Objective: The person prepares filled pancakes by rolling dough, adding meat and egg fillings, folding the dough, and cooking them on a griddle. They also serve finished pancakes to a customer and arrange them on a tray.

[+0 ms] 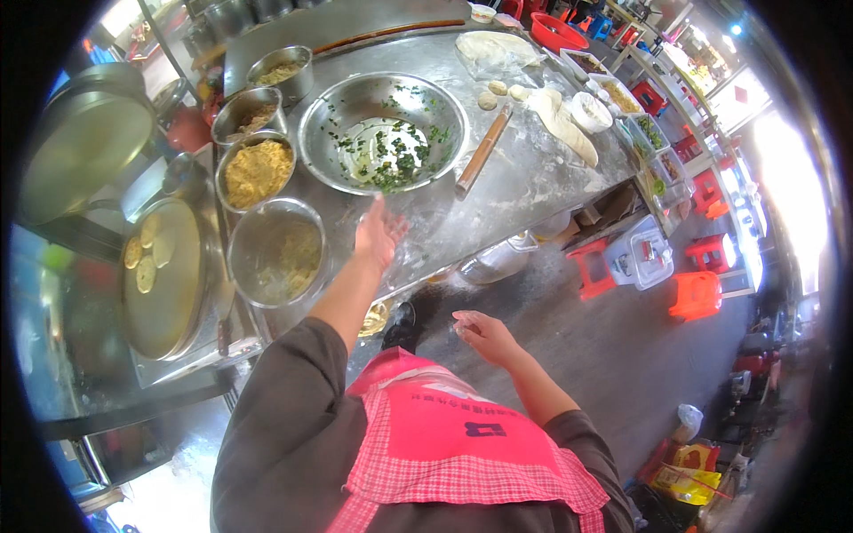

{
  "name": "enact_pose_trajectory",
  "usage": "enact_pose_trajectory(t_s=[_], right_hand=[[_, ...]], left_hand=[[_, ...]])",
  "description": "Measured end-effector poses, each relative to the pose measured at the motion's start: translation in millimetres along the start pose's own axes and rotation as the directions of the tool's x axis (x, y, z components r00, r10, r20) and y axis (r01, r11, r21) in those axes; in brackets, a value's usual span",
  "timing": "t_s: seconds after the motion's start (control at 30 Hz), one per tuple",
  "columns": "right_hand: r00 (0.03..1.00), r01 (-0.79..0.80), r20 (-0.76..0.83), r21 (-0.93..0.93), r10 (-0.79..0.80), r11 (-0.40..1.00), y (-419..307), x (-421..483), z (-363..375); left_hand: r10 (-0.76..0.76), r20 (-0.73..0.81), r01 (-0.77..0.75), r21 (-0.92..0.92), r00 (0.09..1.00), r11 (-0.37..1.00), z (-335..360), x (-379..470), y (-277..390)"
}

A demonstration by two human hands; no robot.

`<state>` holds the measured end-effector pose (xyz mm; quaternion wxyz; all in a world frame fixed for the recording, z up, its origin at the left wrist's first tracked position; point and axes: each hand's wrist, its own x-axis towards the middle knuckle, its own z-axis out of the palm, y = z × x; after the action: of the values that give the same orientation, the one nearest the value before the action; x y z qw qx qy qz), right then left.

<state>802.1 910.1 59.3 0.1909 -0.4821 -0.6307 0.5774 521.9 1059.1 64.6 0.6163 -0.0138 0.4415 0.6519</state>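
My left hand (pixel 380 238) reaches over the floured steel worktop (pixel 426 250), fingers spread and nothing in them. Its fingertips are near the front rim of a wide steel bowl (pixel 313 160); I cannot tell if they touch it. Chopped greens (pixel 396 150) cling to the bowl's wall and base. My right hand (pixel 485 336) hangs off the table's front edge, loosely curled, with no object visible in it. To the bowl's right lies a wooden rolling pin (pixel 485 152). Beyond it are small dough balls (pixel 488 100) and a long strip of dough (pixel 563 126).
Left of the bowl stand steel pots, one heaped with yellow filling (pixel 258 170), another with little left inside (pixel 256 250). A round griddle (pixel 160 300) holds several flatbreads (pixel 146 273). A white tub (pixel 592 112) and ingredient trays line the right. Stools (pixel 696 294) stand on the floor.
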Motion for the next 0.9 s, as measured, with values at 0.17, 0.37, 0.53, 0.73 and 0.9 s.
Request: enact_pose_trajectory(t_s=[0.17,0.37,0.53,0.73,0.9], right_hand=[[0.988,-0.151,-0.042,-0.062,0.149,0.987,-5.0,48.9,-69.2],[0.978,-0.200,-0.107,-0.228,0.180,0.953,-23.4,165.6,-142.8],[0.987,-0.037,-0.135,-0.728,-0.091,0.684,-53.6,272.0,-193.7],[0.932,0.157,-0.093,-0.768,-0.351,0.621,-51.3,339.6,-249.8],[0.928,0.168,-0.134,-0.681,-0.347,0.712,-26.9,360.6,-309.1]], left_hand=[[-0.057,-0.146,0.025,-0.212,0.988,0.977,48.6,75.2,2.6],[-0.055,-0.181,0.006,-0.262,0.982,0.965,85.9,155.3,30.7],[-0.031,-0.141,-0.011,-0.293,0.990,0.956,126.9,235.7,82.8],[0.167,0.026,-0.165,-0.050,0.986,0.985,154.5,278.6,72.7],[0.079,0.467,-0.425,0.705,0.881,0.568,213.3,314.8,-14.7]])
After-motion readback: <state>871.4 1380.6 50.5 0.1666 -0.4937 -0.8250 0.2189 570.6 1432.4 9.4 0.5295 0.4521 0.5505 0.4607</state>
